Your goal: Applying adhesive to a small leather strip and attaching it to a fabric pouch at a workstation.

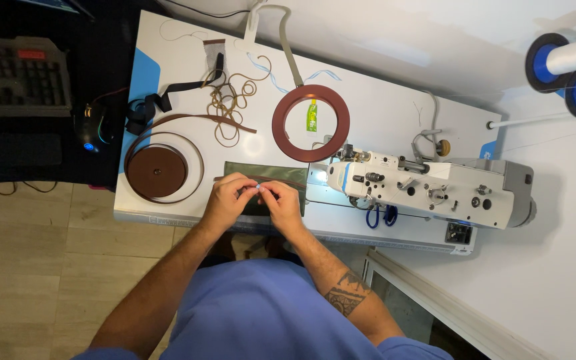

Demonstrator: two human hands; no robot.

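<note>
head view: at lower centre of the frame, the left hand (227,198) and right hand (281,203) meet fingertip to fingertip, pinched together on something too small to make out. a thin brown strip (261,179) runs left to right just above the fingers, across a dark green cloth (265,172), nearer neither hand. the sewing machine (428,190) stands to the right, forearms angled inward.

**Sewing workshop**

Industrial sewing machine (428,190) bolted on a white work table (381,113). Left of it: brown strap rolls (158,170), loose cord. Up right of it: blue thread cones (571,70). Far left: keyboard (18,77).
</note>
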